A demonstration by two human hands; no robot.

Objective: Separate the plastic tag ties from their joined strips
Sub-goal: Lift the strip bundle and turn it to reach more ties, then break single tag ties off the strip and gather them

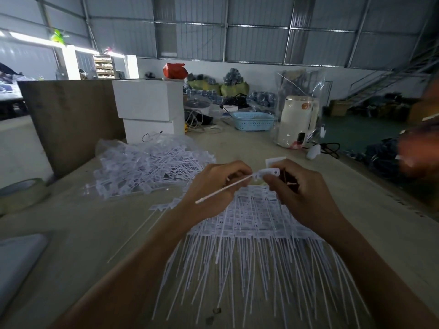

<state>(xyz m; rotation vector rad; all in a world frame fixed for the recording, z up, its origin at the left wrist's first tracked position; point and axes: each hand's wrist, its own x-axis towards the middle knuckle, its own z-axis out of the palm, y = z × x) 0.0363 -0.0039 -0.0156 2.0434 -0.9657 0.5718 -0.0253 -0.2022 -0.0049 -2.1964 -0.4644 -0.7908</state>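
White plastic everywhere on the pale worktop point(78, 224): right under the wrists, a layered sheet of joined white tag-tie strips point(256, 224), flat heads banked in rows, thin tails fanning toward the near edge. Held up above it, one white plastic tag tie with a flat holed head and a long thin tail point(240, 182). Left hand point(215, 186) curled round the tail, thumb and fingers pinching it just behind the head, tail end poking out down-left. Right hand point(298, 188) clamped on the head end, fingers folded tight, one more white tab peeking above the knuckles. Looks like mid-separation, or just past it: hard to tell whether that head is free of its neighbour yet. Off to the left, well apart, a loose heap of translucent white tag ties point(152, 167), probably the finished pile. Next up, most likely: a short twist or snap if any link remains, a toss onto the heap, then down for another. Plenty left, judging by the sheet.
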